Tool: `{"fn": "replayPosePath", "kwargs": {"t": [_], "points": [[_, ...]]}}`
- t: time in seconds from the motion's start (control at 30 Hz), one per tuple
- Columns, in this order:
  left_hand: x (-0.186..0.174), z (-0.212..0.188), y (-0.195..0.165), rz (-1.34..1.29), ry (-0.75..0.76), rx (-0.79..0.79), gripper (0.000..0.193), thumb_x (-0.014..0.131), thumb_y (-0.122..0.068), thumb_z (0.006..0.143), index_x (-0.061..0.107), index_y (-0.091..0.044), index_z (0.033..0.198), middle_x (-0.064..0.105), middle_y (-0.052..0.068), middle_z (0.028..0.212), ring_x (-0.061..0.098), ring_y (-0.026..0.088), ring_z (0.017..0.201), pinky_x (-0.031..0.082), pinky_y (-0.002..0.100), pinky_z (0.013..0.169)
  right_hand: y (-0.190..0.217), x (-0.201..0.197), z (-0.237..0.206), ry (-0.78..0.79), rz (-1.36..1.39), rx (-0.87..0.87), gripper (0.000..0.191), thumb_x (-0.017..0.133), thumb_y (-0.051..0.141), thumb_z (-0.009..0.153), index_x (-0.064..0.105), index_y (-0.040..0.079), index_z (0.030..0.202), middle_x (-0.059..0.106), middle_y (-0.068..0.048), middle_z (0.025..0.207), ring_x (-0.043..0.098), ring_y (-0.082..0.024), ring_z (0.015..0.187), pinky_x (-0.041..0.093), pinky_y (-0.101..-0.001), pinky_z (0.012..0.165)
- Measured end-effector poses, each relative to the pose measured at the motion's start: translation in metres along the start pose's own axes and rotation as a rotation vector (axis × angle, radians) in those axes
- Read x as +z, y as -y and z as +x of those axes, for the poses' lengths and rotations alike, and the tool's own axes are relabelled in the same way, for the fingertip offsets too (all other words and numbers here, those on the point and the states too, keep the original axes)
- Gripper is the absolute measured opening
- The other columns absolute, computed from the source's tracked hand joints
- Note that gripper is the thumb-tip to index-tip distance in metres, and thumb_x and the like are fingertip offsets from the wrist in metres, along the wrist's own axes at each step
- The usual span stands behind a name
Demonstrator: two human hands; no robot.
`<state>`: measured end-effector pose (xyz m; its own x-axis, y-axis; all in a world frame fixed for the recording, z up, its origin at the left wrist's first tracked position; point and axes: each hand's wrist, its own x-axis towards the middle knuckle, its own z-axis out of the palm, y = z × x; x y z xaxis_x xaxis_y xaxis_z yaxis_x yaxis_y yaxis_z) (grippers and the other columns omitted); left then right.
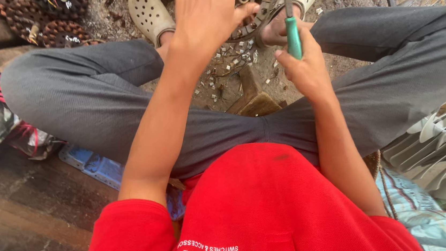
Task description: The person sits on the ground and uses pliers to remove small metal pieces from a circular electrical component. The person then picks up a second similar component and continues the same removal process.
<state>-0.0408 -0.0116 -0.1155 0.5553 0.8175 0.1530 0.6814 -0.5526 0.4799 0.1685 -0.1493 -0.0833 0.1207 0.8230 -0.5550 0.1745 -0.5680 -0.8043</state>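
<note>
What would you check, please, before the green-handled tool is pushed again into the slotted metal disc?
1. Left hand steadying the slotted metal disc: ok, fingers lie on it.
2. Right hand gripping the green-handled tool: ok, fist closed round the handle.
3. Tool tip seated in a slot: cannot tell, tip is cut off at the frame edge.
4. Left fingers away from the tool shaft: not ok, they sit close beside it.
5. Feet bracing the disc: cannot tell, sandals lie beside it.
</note>
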Motion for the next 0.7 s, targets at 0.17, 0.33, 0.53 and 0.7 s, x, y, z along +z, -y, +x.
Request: {"fn": "replayPosePath", "kwargs": {"t": [0.17, 0.33, 0.53, 0.7], "points": [[-0.008, -0.003, -0.029, 0.175, -0.056, -0.084, 0.034, 0.078, -0.039, 0.093, 0.068, -0.008, 0.086, 0.066, 0.012, 0.078, 0.068, 0.032, 0.074, 0.052, 0.045, 0.063, -0.002, -0.002, 0.002, -0.016, 0.268, 0.081, 0.039, 0.067, 0.008, 0.096, 0.055, 0.002, 0.133, 0.053, 0.000, 0.081, 0.049, -0.007, 0.053, 0.037, -0.0240, 0.046], [-0.008, 0.002, -0.029, 0.157, -0.083, -0.079, 0.030, 0.074, -0.033, 0.095, 0.068, -0.006, 0.082, 0.066, 0.014, 0.075, 0.068, 0.034, 0.071, 0.053, 0.047, 0.061, -0.001, 0.001, 0.004, 0.006, 0.321, 0.100, 0.036, 0.065, 0.010, 0.095, 0.057, 0.002, 0.129, 0.055, 0.000, 0.081, 0.052, -0.008, 0.051, 0.039, -0.0242, 0.043], [-0.016, 0.005, -0.027, -0.013, 0.041, -0.111, 0.028, 0.070, -0.024, 0.101, 0.066, -0.001, 0.086, 0.068, 0.022, 0.075, 0.069, 0.039, 0.070, 0.054, 0.048, 0.063, -0.003, 0.001, 0.008, -0.030, 0.357, 0.095, 0.035, 0.066, 0.010, 0.094, 0.059, 0.002, 0.128, 0.059, -0.004, 0.085, 0.055, -0.010, 0.051, 0.041, -0.0249, 0.043], [-0.041, 0.008, -0.030, -0.053, 0.098, -0.060, 0.027, 0.069, -0.023, 0.103, 0.066, 0.000, 0.089, 0.069, 0.020, 0.074, 0.070, 0.039, 0.069, 0.053, 0.048, 0.062, -0.007, -0.001, 0.014, -0.076, 0.404, 0.105, 0.033, 0.066, 0.010, 0.094, 0.055, 0.001, 0.124, 0.061, -0.008, 0.084, 0.057, -0.011, 0.049, 0.042, -0.0251, 0.041]]}}
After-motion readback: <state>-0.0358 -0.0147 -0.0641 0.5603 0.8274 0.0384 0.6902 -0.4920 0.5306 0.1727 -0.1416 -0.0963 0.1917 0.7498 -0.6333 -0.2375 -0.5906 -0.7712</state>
